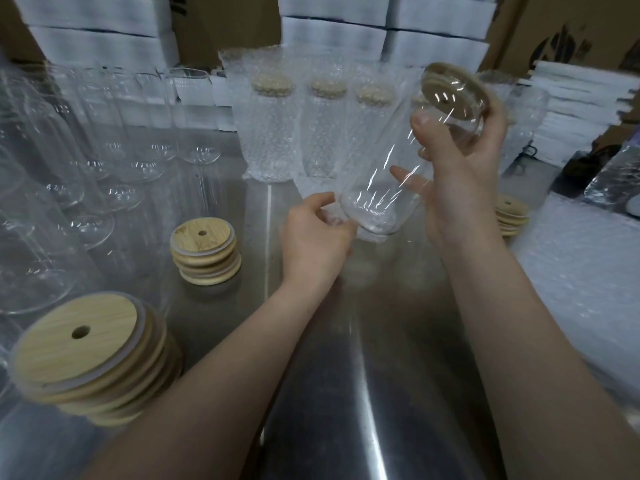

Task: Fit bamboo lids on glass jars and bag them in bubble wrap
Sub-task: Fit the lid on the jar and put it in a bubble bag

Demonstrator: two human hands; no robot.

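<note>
Centrally, right hand [457, 161] grips the tilted, lidded jar [381, 181] while left hand [315, 237] pinches a bag [371, 238] at its base.

On the table [346, 375], the held jar [398, 161] has its base touching a bag [367, 235]. Empty jars [86, 161] stand left of that jar, with lid stacks [206, 251] left and nearer. Bagged jars [273, 126] stand behind it, a third stack [512, 216] and bubble wrap [588, 271] lie right, and boxes [104, 39] are farthest behind.

Dim overhead light glares off the steel table [363, 393]; edges warp and blur.
</note>
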